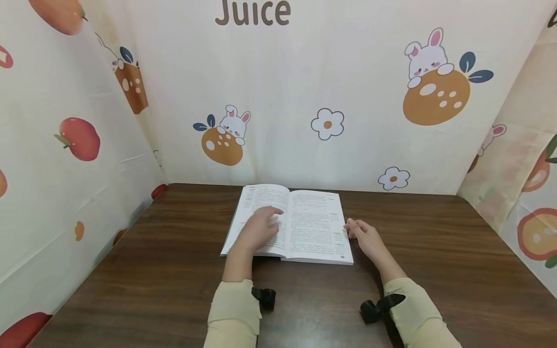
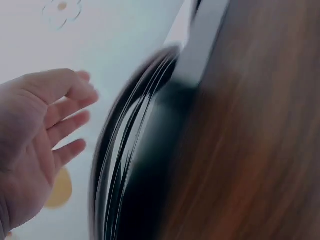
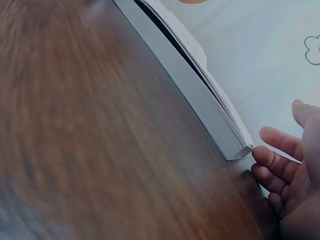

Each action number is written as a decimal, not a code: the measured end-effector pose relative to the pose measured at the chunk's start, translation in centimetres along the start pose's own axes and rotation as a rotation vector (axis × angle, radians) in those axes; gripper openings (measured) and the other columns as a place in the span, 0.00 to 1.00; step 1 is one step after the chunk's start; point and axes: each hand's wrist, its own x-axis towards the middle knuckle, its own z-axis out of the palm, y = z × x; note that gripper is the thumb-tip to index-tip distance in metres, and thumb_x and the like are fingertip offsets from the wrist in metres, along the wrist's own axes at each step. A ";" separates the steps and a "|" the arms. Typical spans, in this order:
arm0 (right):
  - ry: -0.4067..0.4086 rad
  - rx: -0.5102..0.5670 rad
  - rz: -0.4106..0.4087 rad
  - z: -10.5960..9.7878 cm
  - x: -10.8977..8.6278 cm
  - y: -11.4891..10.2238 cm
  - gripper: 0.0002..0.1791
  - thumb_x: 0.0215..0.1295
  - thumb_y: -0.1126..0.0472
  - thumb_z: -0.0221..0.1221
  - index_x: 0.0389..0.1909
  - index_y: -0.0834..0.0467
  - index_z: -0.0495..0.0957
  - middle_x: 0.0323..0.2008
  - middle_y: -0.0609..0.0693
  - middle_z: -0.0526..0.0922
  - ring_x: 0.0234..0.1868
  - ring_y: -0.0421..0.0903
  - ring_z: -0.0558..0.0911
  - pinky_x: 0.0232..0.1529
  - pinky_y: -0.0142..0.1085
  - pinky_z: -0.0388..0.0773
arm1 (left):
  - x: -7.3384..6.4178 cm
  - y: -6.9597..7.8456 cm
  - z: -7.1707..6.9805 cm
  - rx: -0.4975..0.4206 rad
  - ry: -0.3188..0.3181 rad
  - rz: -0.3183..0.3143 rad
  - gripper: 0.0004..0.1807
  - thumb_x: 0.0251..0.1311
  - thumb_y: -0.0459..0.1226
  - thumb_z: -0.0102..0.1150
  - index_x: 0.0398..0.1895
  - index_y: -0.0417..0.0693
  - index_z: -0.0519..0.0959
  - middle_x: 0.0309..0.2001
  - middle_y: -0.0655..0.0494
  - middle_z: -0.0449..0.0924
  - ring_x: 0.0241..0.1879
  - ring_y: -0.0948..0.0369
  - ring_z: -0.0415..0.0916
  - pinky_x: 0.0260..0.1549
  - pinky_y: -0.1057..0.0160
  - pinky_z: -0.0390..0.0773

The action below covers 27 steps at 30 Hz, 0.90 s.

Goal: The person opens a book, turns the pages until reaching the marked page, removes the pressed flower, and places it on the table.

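Observation:
An open book (image 1: 314, 229) with printed pages lies on the table, its spine running away from me. My left hand (image 1: 258, 231) is over the left page, close to the fold. In the left wrist view the fingers of this left hand (image 2: 30, 135) are loosely bent with nothing between them. My right hand (image 1: 367, 239) is at the right edge of the book. Seen from the right wrist, the fingers of the right hand (image 3: 302, 172) are partly bent, a fingertip right at the corner of the pages (image 3: 236, 120), with the thumb standing apart.
The dark wooden table (image 1: 152, 270) reaches back to a pale printed curtain (image 1: 278, 87) with fruit, rabbits and flowers. Curtains also flank the table. A black strap-on camera (image 1: 264, 297) sits at the left cuff and another black camera (image 1: 374, 309) at the right cuff.

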 end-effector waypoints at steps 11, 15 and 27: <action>0.002 0.018 0.001 0.0 0.1 0.1 0.25 0.70 0.44 0.44 0.41 0.63 0.76 0.30 0.53 0.74 0.34 0.48 0.70 0.32 0.36 0.65 | 0.2 0.8 2.0 0.059 -0.159 -0.070 0.19 0.58 0.36 0.56 0.54 0.46 0.76 0.57 0.52 0.72 0.61 0.55 0.64 0.58 0.54 0.62; 0.003 0.013 0.001 0.0 0.0 0.1 0.26 0.69 0.43 0.45 0.40 0.64 0.75 0.30 0.53 0.74 0.34 0.48 0.70 0.32 0.36 0.65 | 0.1 0.9 2.0 0.035 -0.159 -0.084 0.19 0.58 0.36 0.56 0.54 0.44 0.75 0.56 0.50 0.72 0.60 0.54 0.65 0.57 0.53 0.63; 0.003 0.030 0.015 0.2 0.1 0.2 0.24 0.69 0.45 0.46 0.37 0.63 0.75 0.32 0.53 0.75 0.30 0.47 0.69 0.29 0.35 0.65 | 0.3 0.5 2.2 -0.027 -0.179 -0.192 0.29 0.47 0.23 0.55 0.56 0.48 0.73 0.58 0.51 0.71 0.55 0.55 0.67 0.53 0.54 0.66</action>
